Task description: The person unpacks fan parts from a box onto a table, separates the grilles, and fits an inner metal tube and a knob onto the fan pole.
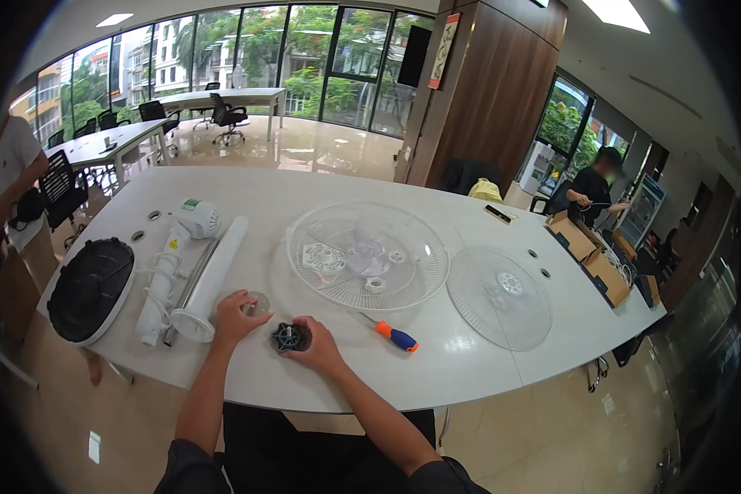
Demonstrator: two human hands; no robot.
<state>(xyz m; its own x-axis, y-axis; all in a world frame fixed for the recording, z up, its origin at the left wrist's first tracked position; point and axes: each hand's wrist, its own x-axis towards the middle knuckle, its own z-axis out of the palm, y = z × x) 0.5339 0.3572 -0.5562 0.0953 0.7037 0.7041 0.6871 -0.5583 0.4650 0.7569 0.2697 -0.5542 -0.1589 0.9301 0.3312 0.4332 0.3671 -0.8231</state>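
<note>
My left hand (236, 314) has its fingers curled round the edge of a small clear round part (258, 305) on the white table. Close by on the right, my right hand (317, 342) grips a dark star-shaped knob (288, 337). A screwdriver (397, 336) with an orange and blue handle lies right of that hand. Beyond my hands sits a large clear fan guard (426, 239) with small white and clear parts inside it. Left of my left hand lie a white tube (220, 272), a metal rod (191, 284) and a white fan motor with its stem (198, 221).
A black-bottomed oval base (92, 288) lies at the table's left end. A second round guard (502, 296) lies on the right, near a phone (497, 213). Open cardboard boxes (605, 276) stand at the right end, by a person (589, 185). Another person (20, 156) stands at the left.
</note>
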